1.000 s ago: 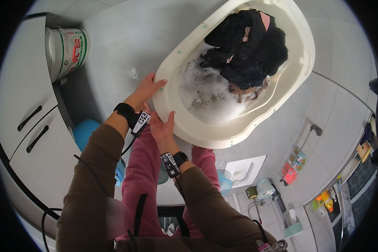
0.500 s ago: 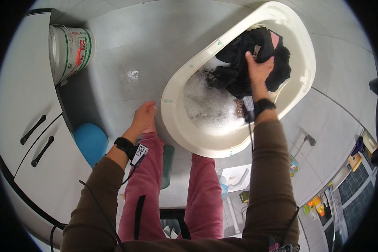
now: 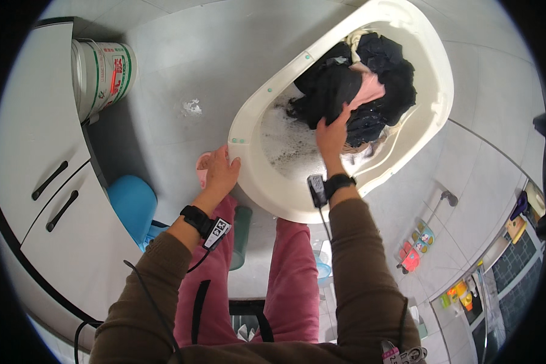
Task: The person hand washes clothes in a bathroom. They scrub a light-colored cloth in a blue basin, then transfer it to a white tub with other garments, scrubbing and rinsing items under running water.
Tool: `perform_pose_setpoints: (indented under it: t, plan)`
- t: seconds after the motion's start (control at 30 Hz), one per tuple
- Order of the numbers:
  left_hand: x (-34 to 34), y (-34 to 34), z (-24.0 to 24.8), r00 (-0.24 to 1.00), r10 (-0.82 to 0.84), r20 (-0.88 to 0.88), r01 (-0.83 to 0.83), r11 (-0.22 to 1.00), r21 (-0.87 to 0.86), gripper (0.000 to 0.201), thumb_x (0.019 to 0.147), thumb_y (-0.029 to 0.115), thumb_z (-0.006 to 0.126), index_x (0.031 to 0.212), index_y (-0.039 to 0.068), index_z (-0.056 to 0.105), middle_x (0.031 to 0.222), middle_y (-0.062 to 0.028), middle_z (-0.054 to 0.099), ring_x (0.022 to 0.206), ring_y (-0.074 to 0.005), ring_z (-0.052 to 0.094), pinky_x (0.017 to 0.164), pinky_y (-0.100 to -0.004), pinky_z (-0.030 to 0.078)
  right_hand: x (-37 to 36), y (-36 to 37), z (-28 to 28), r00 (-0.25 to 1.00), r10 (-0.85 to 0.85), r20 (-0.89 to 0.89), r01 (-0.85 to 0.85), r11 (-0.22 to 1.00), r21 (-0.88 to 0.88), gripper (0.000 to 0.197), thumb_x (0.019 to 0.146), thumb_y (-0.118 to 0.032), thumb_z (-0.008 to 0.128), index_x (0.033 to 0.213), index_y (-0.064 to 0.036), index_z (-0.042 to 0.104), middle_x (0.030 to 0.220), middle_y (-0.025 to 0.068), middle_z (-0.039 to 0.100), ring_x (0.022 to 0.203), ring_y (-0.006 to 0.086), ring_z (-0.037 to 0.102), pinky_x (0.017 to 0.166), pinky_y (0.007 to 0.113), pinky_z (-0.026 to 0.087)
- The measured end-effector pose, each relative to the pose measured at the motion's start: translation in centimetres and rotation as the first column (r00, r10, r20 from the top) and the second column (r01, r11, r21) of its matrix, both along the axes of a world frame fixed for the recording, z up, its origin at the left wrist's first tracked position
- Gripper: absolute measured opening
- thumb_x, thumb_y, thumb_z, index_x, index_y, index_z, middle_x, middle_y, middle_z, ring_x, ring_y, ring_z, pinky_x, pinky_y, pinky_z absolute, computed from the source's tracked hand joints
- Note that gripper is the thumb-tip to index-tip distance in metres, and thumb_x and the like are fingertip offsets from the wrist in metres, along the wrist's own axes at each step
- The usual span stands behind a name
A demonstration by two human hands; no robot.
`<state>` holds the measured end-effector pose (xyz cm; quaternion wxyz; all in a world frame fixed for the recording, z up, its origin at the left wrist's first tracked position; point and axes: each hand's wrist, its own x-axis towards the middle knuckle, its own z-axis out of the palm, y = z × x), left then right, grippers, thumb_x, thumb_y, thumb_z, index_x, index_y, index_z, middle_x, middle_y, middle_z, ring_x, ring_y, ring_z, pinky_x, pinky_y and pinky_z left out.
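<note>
A cream plastic tub [image 3: 249,182] stands on the floor in front of me, with sudsy water [image 3: 291,155] in its near part. Wet black clothes [image 3: 330,91] are heaped toward its far end, a pink piece of cloth [image 3: 370,88] among them. My right hand [image 3: 332,139] grips a fold of the black clothing at the near side of the heap, fingers closed and partly hidden by cloth. At the tub's left side, my left hand [image 3: 219,173] has its fingers curled against the rim.
A white bucket [image 3: 112,76] lies by the white cabinet [image 3: 60,242] at left, and a blue plastic stool or basin [image 3: 133,206] is below it. A foam spot [image 3: 192,108] marks the grey floor. Slippers [image 3: 417,239] rest against the right wall.
My right hand has moved left and nearer, shifting the black clothes and exposing more pink cloth. My left hand has come onto the tub's rim. The tub has shifted slightly left.
</note>
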<state>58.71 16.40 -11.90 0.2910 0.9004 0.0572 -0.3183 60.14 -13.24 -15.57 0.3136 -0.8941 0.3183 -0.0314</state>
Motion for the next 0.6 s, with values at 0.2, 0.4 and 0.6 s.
perform_pose_setpoints:
  t: [0.2,0.4,0.6]
  plan:
    - [-2.0,-5.4,2.6,0.997,0.008,0.074,0.007,0.979,-0.205,0.065,0.084,0.028,0.069,0.139,0.008,0.041,0.128,-0.0197,0.049,0.117,-0.0335,0.050,0.099,-0.0415,0.039,-8.9,3.0,3.9,0.936,-0.301,-0.183,0.351,0.752,0.558,0.052,0.082,-0.007,0.065,0.129,-0.0070,0.043,0.106,0.0119,0.061,0.097,0.0232,0.060,0.085,0.033,0.047]
    - [-1.6,-12.1,7.2,0.615,0.111,-0.781,-0.579,0.735,-0.352,0.097,0.087,0.062,0.057,0.154,0.017,0.003,0.152,-0.0149,0.029,0.139,-0.0316,0.030,0.108,-0.0578,0.024,-14.9,4.9,11.8,0.954,-0.249,-0.168,0.287,0.592,0.753,0.039,0.081,-0.002,0.062,0.119,-0.0014,0.054,0.103,0.0071,0.062,0.097,0.0172,0.057,0.088,0.029,0.046]
    - [0.7,-16.7,10.6,0.486,0.045,-0.873,-0.779,0.474,-0.410,0.077,0.090,0.051,0.061,0.148,0.018,0.024,0.137,-0.0083,0.047,0.119,-0.0215,0.051,0.097,-0.0407,0.045,-18.4,4.8,17.7,0.985,0.166,0.044,-0.156,0.755,0.637,0.040,0.072,0.005,0.060,0.112,-0.0017,0.057,0.100,0.0133,0.056,0.096,0.0323,0.053,0.087,0.037,0.043]
